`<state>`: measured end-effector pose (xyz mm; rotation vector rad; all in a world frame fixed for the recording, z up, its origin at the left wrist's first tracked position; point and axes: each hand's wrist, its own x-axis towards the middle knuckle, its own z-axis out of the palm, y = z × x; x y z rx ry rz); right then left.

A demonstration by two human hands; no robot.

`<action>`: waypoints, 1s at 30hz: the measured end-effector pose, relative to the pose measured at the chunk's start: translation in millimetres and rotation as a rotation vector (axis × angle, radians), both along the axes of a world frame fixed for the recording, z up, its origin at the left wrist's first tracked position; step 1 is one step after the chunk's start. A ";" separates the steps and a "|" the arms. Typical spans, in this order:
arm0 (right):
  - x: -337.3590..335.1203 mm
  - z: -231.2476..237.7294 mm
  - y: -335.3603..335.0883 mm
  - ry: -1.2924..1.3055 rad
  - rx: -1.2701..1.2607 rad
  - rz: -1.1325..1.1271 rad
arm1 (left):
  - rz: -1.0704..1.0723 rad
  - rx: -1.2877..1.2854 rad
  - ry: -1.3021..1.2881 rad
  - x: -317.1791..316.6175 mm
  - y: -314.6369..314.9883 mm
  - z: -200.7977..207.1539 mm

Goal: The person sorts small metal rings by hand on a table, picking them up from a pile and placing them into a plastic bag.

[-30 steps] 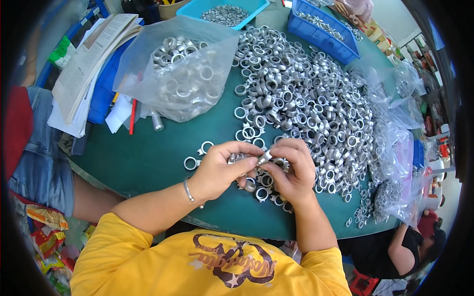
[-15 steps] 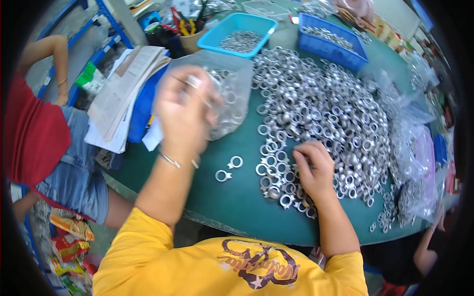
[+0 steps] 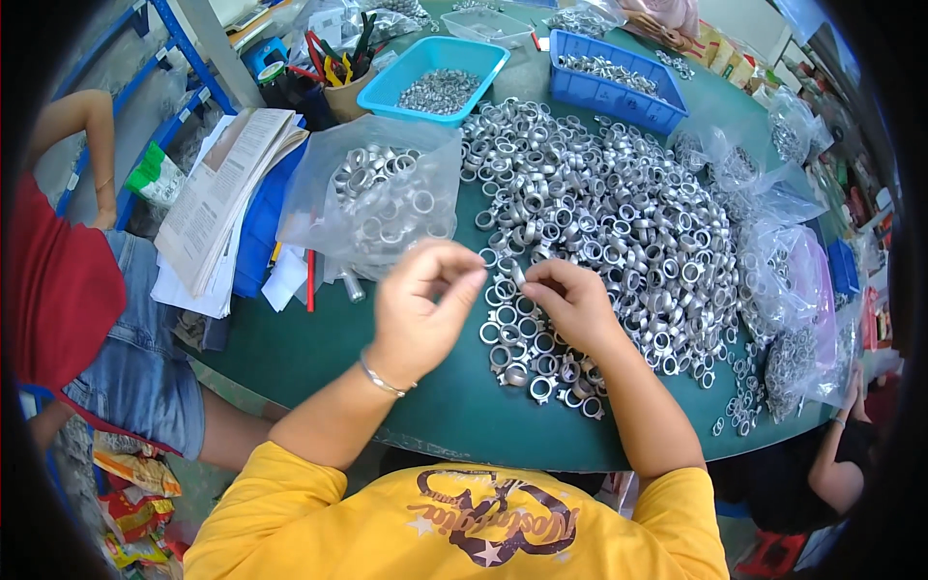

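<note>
Green table (image 3: 454, 411) | blue shelving (image 3: 193, 55), left | red stool (image 3: 773, 553), lower right

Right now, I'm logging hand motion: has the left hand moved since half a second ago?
Yes. Against the light blue tray, the left hand has moved rightward and farther off, beside the ring pile.
</note>
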<state>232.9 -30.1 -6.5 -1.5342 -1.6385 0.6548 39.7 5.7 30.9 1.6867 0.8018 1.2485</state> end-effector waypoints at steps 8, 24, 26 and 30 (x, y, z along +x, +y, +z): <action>-8.3 -4.7 -27.3 0.169 0.273 0.136 | -0.346 -0.662 -0.299 16.3 -14.4 -47.6; 2.1 -10.6 -33.6 0.886 -0.226 0.180 | -0.290 0.031 0.101 12.6 -19.1 -49.5; 1.1 -8.8 -34.1 0.882 -0.235 0.175 | -0.293 0.046 0.107 13.5 -18.7 -50.5; 0.4 -7.7 -34.0 0.858 -0.244 0.182 | -0.291 0.033 0.136 13.7 -20.1 -48.1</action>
